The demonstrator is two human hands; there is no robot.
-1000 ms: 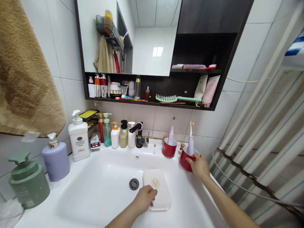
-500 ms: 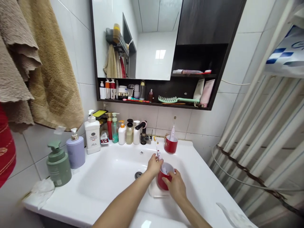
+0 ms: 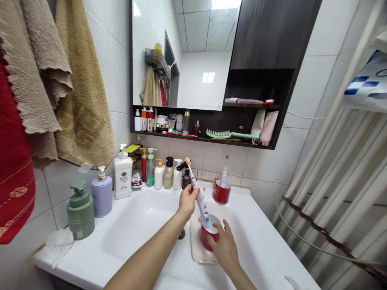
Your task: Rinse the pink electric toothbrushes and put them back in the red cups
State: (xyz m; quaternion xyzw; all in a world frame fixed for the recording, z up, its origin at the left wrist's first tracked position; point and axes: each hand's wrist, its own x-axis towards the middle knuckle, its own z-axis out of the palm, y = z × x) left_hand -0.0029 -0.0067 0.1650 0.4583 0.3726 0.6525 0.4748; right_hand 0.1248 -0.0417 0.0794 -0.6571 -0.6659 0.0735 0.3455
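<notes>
My left hand (image 3: 186, 200) grips a white and pink electric toothbrush (image 3: 198, 196), tilted with its head up and its base still inside a red cup (image 3: 208, 235). My right hand (image 3: 225, 247) wraps around that red cup, which rests on a white cloth (image 3: 196, 245) lying in the white sink (image 3: 142, 225). A second red cup (image 3: 221, 192) with another toothbrush stands behind, on the sink's back rim.
Pump bottles (image 3: 122, 172) and small bottles line the sink's back and left rim beside a black faucet (image 3: 185, 177). Towels (image 3: 75, 88) hang on the left wall. A mirror cabinet shelf (image 3: 208, 137) holds toiletries and a green brush. Striped curtain (image 3: 347, 173) at right.
My right hand carried the red cup from the rim onto the cloth in the sink. My left hand left the cloth, took the toothbrush and is lifting it out of the cup.
</notes>
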